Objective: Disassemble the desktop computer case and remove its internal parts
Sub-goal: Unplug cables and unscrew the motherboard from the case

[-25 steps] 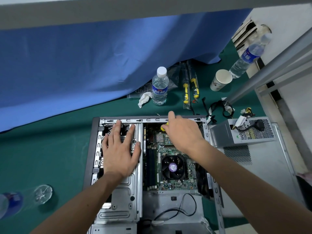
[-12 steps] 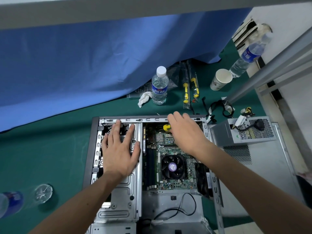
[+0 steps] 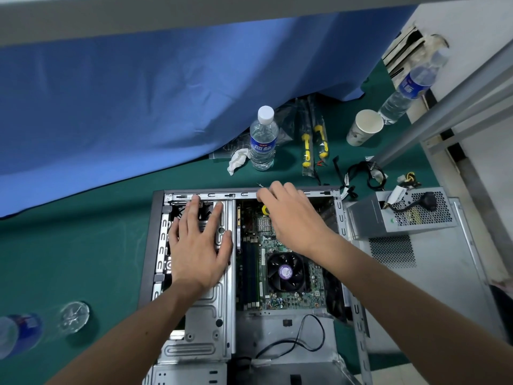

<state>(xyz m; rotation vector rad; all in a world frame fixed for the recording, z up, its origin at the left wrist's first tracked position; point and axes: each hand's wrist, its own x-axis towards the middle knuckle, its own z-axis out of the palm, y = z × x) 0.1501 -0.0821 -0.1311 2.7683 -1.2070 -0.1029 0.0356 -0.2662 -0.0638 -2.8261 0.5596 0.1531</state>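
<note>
Case [image 3: 159, 245] lies open at centre of the surface [image 3: 69, 245]. Left hand [image 3: 198, 245], fingers straight, presses the drive cage [image 3: 206, 315]. Right hand [image 3: 294, 218] grips a yellow-handled screwdriver [image 3: 265, 210] at the board's [image 3: 277, 301] 12 o'clock edge. Step judged: unscrewing the board. Next: seat the tip squarely, turn without slipping.

A blue cloth [image 3: 144, 107] is hanging over a green mat [image 3: 69, 245]; silver case [image 3: 211, 315], green board [image 3: 291, 298], yellow handles [image 3: 306, 147], white cup [image 3: 363, 127].

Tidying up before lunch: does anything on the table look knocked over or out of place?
Yes: a water bottle lies on its side at the table's left edge, and a crumpled tissue sits beside the upright bottle.
</note>
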